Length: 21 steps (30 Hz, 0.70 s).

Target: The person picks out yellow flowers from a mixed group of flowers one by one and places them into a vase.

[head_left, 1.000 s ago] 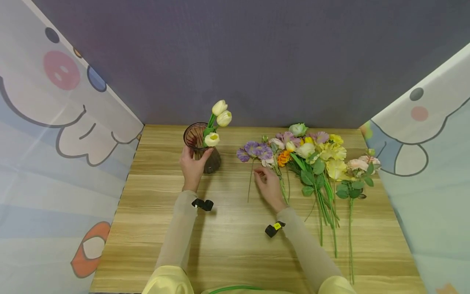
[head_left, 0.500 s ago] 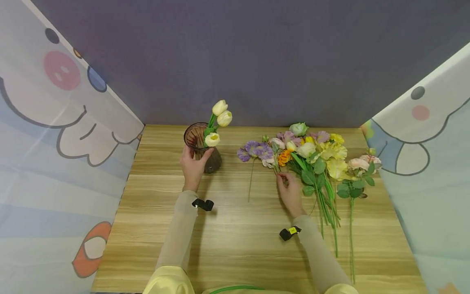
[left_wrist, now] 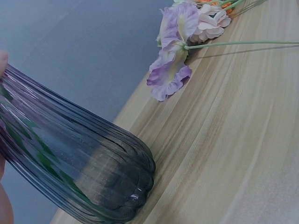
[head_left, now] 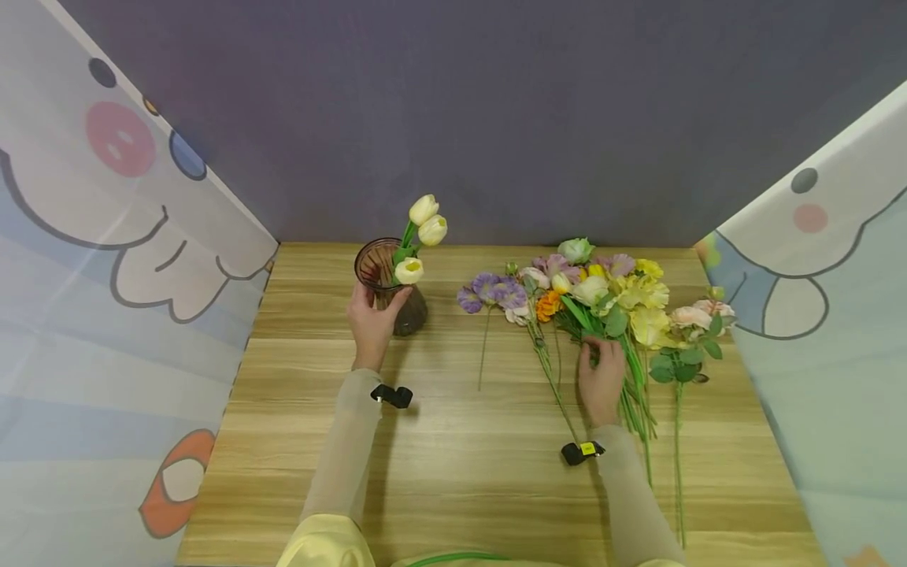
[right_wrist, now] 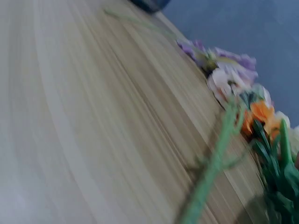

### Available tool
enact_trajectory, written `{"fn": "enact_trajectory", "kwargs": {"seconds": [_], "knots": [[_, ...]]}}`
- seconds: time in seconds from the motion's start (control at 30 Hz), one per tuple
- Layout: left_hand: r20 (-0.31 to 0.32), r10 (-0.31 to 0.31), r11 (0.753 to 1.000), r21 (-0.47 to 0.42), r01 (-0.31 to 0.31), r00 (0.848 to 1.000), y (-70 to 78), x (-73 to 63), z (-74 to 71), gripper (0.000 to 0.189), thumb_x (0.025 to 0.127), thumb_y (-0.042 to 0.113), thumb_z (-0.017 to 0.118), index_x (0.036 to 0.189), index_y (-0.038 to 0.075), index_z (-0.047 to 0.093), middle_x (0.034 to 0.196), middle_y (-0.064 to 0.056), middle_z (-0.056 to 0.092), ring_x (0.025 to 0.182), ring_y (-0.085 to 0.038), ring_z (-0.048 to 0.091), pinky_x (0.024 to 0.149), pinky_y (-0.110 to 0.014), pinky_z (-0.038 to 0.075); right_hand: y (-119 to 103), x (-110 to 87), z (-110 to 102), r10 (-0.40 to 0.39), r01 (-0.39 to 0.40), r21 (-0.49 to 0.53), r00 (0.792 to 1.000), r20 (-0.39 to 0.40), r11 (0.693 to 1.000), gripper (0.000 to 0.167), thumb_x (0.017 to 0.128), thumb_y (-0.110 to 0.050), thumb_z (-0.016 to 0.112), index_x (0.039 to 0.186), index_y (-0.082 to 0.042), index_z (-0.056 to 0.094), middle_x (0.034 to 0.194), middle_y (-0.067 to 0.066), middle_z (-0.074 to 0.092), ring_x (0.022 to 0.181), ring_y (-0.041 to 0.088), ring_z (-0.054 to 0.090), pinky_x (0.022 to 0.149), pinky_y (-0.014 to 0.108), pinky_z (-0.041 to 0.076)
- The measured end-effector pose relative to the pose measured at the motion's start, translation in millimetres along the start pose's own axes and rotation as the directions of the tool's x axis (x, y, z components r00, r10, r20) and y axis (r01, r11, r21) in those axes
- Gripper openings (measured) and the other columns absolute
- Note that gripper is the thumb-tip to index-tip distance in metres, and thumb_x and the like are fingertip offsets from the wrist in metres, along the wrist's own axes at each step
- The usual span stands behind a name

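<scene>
My left hand [head_left: 373, 327] grips a purple-tinted ribbed glass vase [head_left: 409, 313] just below its rim. The vase stands upright on the table with several cream-white tulips [head_left: 423, 209] leaning to the right out of it. In the left wrist view, green stems show through the glass vase [left_wrist: 100, 161]. My right hand [head_left: 602, 384] is over the green leaves and stems of the flower pile, thumb and fingers loosely bent and apart. Beside it lie a white flower [head_left: 590, 290] and an orange flower [head_left: 549, 305]. The right wrist view shows just a sliver of finger by green leaves [right_wrist: 280, 184].
A purple flower [head_left: 489, 290] on a thin stem lies between the vase and the pile. Yellow flowers [head_left: 648, 324] and pale pink roses [head_left: 690, 316] lie to the right, long stems toward the front. A dark wall [head_left: 482, 126] rises behind the wooden table [head_left: 453, 465].
My right hand has moved right, from beside the purple flower, past the pale pink flower's stem, to the green leaves. My left hand and the vase have stayed put.
</scene>
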State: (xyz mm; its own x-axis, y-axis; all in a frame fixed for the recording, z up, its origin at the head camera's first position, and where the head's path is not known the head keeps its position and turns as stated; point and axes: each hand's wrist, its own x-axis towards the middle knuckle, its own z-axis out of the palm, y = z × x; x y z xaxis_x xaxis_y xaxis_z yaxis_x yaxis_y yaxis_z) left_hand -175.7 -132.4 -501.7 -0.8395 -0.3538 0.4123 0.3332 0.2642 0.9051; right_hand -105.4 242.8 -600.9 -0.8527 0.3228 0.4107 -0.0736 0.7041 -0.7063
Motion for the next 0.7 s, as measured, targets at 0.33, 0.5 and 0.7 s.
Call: {"fn": "enact_trajectory", "kwargs": {"seconds": [0.33, 0.5, 0.7], "knots": [[-0.007, 0.018, 1.0, 0.005, -0.018, 1.0, 0.5, -0.3, 0.8, 0.059, 0.08, 0.005, 0.089, 0.131, -0.008, 0.061, 0.127, -0.025, 0.065, 0.125, -0.034, 0.062, 0.106, -0.044, 0.052, 17, 4.4, -18, 0.189, -0.189, -0.023, 0.982, 0.011, 0.982, 0.024, 0.105, -0.008, 0.057, 0.125, 0.006, 0.062, 0.116, 0.026, 0.055, 0.094, 0.038, 0.051, 0.075, 0.043, 0.039], [-0.007, 0.009, 1.0, 0.01, -0.009, 1.0, 1.7, -0.4, 0.5, 0.059, 0.08, 0.006, 0.089, 0.131, -0.007, 0.061, 0.127, -0.025, 0.065, 0.126, -0.033, 0.062, 0.106, -0.045, 0.051, 20, 3.9, -19, 0.202, -0.202, -0.023, 0.979, 0.007, 0.979, 0.026, 0.106, -0.011, 0.056, 0.125, 0.006, 0.061, 0.114, 0.026, 0.057, 0.09, 0.034, 0.052, 0.074, 0.037, 0.038], [-0.007, 0.006, 1.0, 0.019, -0.006, 1.0, 3.0, -0.8, 0.5, 0.059, 0.081, 0.005, 0.089, 0.131, -0.008, 0.061, 0.126, -0.027, 0.064, 0.125, -0.036, 0.062, 0.106, -0.05, 0.051, 19, 3.7, -21, 0.21, -0.209, -0.05, 0.978, 0.016, 0.977, 0.026, 0.107, -0.01, 0.052, 0.124, 0.008, 0.061, 0.109, 0.025, 0.058, 0.083, 0.031, 0.05, 0.07, 0.036, 0.036]]}}
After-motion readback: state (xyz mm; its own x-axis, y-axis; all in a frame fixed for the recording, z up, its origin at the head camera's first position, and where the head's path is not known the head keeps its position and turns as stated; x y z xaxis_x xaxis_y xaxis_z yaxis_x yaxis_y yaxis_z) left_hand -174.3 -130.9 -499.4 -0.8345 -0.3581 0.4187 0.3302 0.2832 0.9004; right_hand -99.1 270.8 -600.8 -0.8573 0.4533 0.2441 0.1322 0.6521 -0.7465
